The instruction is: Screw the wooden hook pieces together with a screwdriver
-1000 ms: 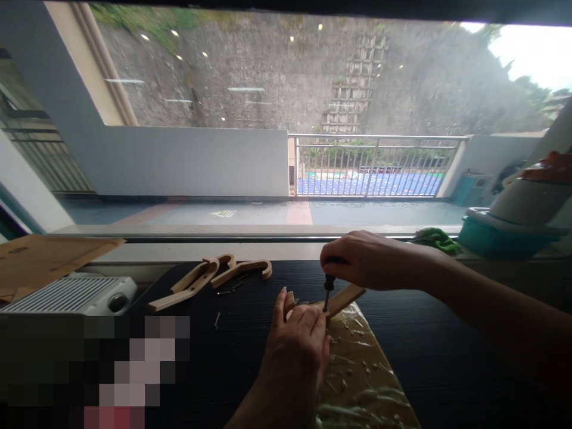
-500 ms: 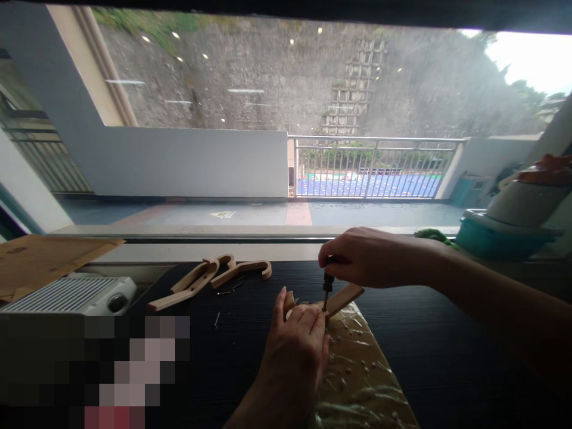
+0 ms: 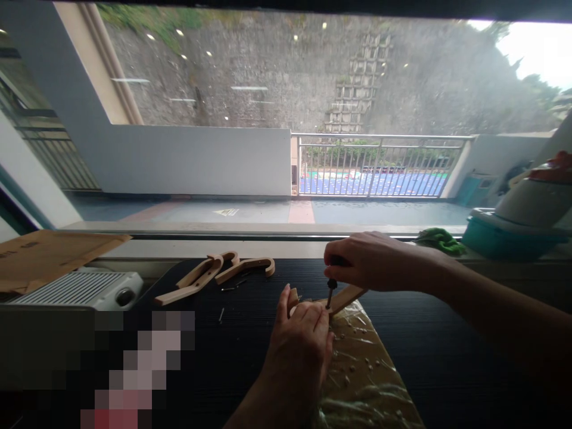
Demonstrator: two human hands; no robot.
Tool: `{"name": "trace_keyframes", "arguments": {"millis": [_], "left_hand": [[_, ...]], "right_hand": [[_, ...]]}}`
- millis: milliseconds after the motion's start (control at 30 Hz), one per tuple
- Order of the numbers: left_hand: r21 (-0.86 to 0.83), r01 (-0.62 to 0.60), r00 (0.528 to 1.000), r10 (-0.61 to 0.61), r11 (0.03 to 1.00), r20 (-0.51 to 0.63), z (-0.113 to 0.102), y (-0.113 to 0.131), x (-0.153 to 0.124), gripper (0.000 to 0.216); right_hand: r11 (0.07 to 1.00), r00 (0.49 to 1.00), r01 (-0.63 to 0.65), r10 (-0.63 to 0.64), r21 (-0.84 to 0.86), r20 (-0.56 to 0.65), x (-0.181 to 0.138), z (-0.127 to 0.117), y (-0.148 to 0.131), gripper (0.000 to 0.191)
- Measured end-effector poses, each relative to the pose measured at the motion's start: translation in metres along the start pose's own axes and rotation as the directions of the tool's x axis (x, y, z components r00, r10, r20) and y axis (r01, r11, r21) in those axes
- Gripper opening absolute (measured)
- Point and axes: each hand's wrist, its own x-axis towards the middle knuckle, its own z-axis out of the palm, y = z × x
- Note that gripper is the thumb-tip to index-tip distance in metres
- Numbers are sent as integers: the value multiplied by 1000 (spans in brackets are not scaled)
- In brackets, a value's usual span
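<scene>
My right hand (image 3: pixel 357 259) is closed round the dark handle of a screwdriver (image 3: pixel 330 291), its shaft pointing down. The tip meets a curved wooden hook piece (image 3: pixel 346 299), right beside the fingers of my left hand (image 3: pixel 304 333). That hand presses over the piece and grips it, covering its middle; one end shows past the fingertips. Under the piece lies a brown, plastic-wrapped slab (image 3: pixel 361 369). More wooden hook pieces (image 3: pixel 196 286) rest to the left on the black table (image 3: pixel 250 357), with several screws (image 3: pixel 221 315) near them.
A white heater-like unit (image 3: pixel 89 289) with a knob stands at the left, brown cardboard (image 3: pixel 58 253) above it. Beyond the table runs a window sill. A green cloth (image 3: pixel 440 240) and a teal box (image 3: pixel 504 235) sit at the back right. The lower left is pixelated.
The view has shifted slightly, so everything sits a little further right. My right hand's grip on the screwdriver looks slightly turned; my left hand stays on the wooden piece.
</scene>
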Motion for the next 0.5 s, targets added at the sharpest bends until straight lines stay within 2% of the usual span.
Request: {"name": "trace_keyframes", "arguments": {"millis": [233,500], "left_hand": [[12,-4,1000,4,1000,2,0,-1,-1,25],[3,-2,1000,2,1000,-8,0,-1,1,25]], "right_hand": [[996,997,63,-65,66,31,-3,-9,3,23],[996,1000,-8,8,85,4,-2,4,0,26]]}}
